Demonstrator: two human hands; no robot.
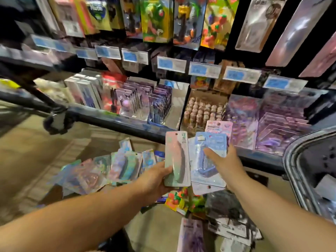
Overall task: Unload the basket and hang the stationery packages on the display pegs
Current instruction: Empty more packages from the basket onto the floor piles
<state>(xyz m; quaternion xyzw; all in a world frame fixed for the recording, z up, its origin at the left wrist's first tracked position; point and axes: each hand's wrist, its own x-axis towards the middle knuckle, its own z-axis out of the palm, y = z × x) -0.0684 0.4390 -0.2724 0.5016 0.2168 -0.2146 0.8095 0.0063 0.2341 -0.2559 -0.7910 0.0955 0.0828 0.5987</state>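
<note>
Shelving (116,122) behind; left hand (156,180) grips a green pack (176,159), right hand (225,164) holds blue packs (209,157) (a loose stack). Risk, judged: the stack could slide apart and drop onto floor packs (101,170) below the green pack.

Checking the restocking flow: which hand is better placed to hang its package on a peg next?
Probably the left hand: it grips one pale green package upright, its hang hole on top and unobstructed. The right hand holds several stacked blue packages.

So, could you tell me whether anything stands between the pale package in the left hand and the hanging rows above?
Nothing visible does. The left hand holds the pale package up in open air in front of the shelf edge; the hanging packages are above. The pegs themselves are not visible.
</note>
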